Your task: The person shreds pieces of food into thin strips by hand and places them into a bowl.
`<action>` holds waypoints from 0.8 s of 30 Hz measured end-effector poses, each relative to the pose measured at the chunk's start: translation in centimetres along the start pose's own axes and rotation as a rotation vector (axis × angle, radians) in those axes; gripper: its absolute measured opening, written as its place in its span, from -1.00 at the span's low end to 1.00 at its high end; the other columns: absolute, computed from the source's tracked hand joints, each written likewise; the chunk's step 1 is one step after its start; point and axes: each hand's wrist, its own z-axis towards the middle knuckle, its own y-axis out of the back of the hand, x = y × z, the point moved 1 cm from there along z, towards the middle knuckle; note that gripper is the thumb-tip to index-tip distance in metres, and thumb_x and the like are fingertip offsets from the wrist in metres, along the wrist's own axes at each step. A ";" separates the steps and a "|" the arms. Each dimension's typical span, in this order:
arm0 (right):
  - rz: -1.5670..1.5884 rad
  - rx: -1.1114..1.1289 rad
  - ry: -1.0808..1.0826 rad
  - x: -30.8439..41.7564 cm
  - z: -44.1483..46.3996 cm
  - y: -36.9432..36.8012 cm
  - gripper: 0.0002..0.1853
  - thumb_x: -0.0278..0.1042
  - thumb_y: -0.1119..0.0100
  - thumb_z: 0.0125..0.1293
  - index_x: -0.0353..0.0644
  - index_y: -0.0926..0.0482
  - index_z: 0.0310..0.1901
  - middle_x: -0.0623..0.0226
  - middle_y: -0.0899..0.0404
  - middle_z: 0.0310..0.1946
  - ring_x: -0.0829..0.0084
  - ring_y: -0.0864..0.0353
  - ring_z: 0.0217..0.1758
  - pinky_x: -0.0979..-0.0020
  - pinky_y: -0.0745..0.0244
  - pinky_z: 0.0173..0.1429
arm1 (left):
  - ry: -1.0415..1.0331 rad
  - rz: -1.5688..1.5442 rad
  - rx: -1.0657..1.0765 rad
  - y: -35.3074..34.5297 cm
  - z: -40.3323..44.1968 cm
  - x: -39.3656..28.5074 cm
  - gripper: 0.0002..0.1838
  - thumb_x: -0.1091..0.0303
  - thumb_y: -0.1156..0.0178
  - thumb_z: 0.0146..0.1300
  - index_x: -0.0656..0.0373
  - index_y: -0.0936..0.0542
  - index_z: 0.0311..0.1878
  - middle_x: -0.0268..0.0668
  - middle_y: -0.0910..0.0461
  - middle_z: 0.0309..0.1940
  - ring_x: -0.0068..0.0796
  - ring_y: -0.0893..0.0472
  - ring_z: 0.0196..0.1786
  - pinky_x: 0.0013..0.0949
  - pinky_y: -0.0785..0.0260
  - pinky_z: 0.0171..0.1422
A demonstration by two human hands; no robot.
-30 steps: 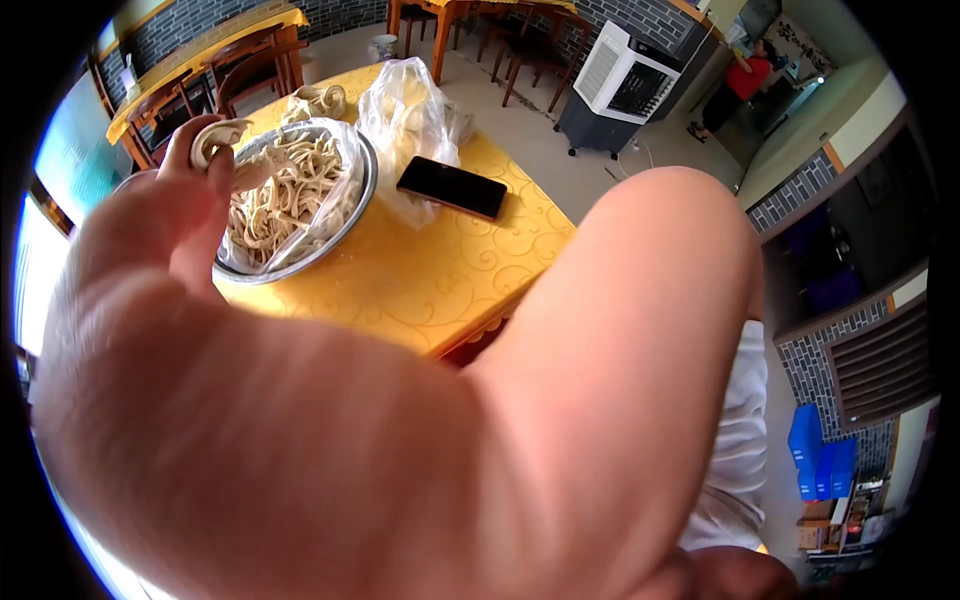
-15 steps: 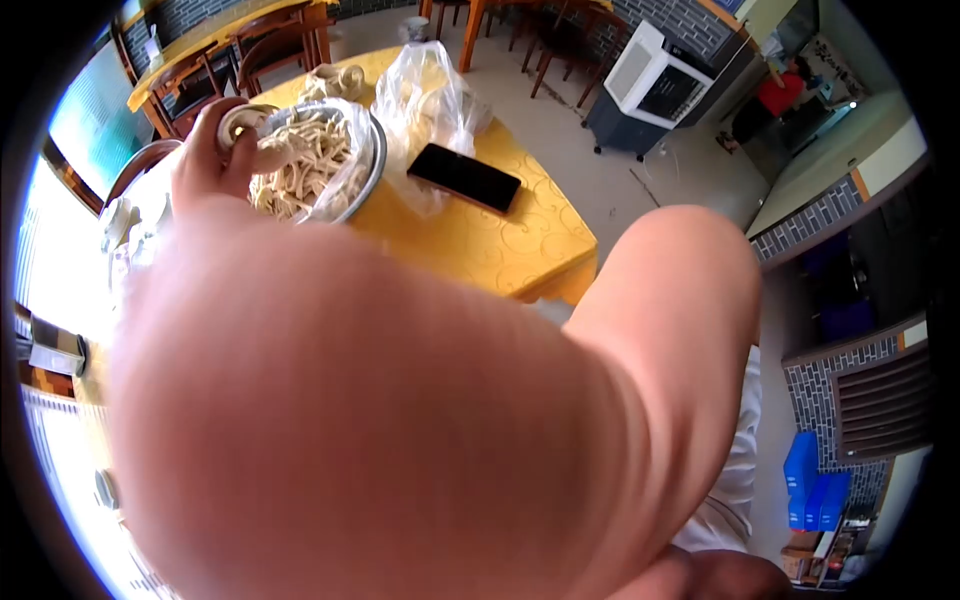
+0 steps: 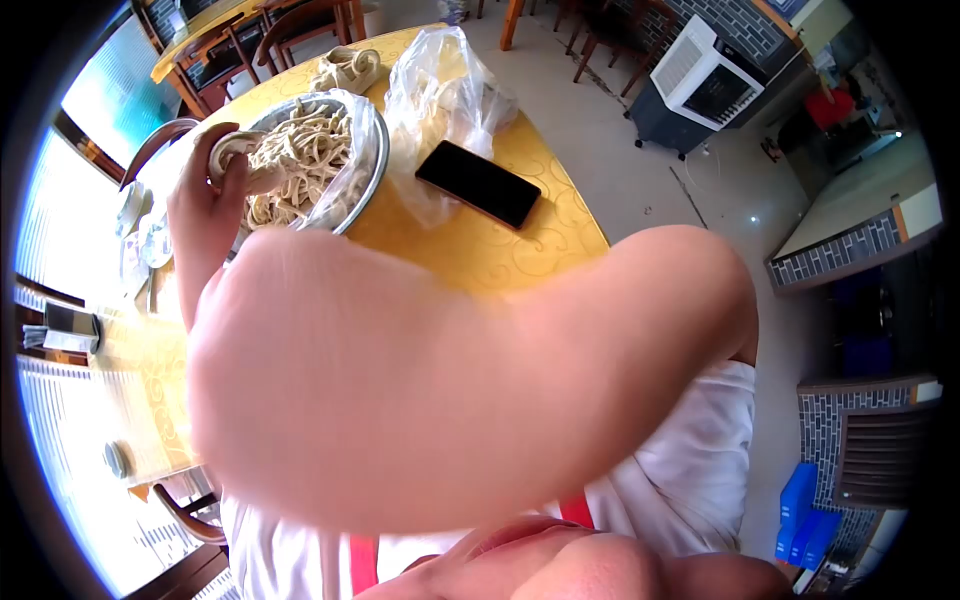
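At the upper left, my left hand (image 3: 210,185) grips a pale, curled piece (image 3: 236,155) between thumb and fingers, over the left side of a metal bowl (image 3: 381,160). Inside the bowl, a clear plastic liner holds many pale strips (image 3: 305,150). Several similar pieces (image 3: 345,69) lie behind the bowl. A clear plastic bag (image 3: 440,80) with pale contents stands to its right, beside a black phone (image 3: 478,184). A large, blurred bare limb (image 3: 420,390) crosses the middle of the view and hides the table's near part. My right hand does not show.
The yellow patterned table (image 3: 560,200) carries dishes (image 3: 130,210) on its left side. A white and dark air cooler (image 3: 700,85) stands on the floor at the upper right. Beyond it is a person in red (image 3: 828,108). Chairs (image 3: 310,35) stand behind, and blue boxes (image 3: 798,510) lie lower right.
The camera view has shifted, showing more of the left side of the table. My left hand still grips the curled piece beside the bowl. The large limb appears lower.
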 end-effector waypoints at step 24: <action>0.020 -0.095 0.359 5.9 5.4 1.5 -0.76 -0.32 -0.17 -0.09 -0.27 -0.61 -0.37 0.16 -0.59 -0.46 0.51 -0.51 -0.45 0.54 -0.25 -0.43 | -0.128 -0.365 -0.110 1.4 1.3 2.4 -0.72 0.29 -0.21 0.12 0.15 -0.54 -0.10 -0.25 -0.59 -0.45 -0.52 -0.58 -0.40 -0.45 -0.43 -0.29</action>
